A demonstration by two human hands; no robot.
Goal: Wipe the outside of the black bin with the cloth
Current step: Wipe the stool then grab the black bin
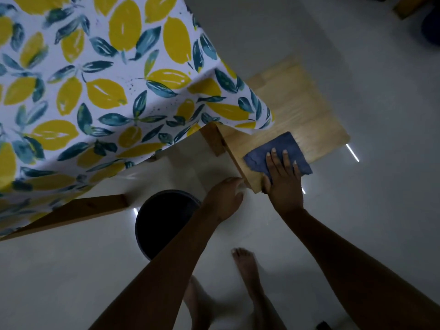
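Observation:
The black bin (164,220) stands on the pale floor below the table's edge, round and open-topped, and my left forearm crosses over its right side. A blue-grey cloth (283,148) lies on the near corner of a light wooden seat (309,115). My right hand (283,179) rests flat on the cloth, palm down, fingers spread. My left hand (225,198) is blurred and sits against the seat's near-left edge with its fingers bent. I cannot tell whether it grips the edge. Neither hand touches the bin.
A table under a lemon-print cloth (95,79) fills the upper left, its wooden rail (71,210) just left of the bin. My bare feet (245,265) stand on the floor to the right of the bin. A dark object (431,27) sits at the far right.

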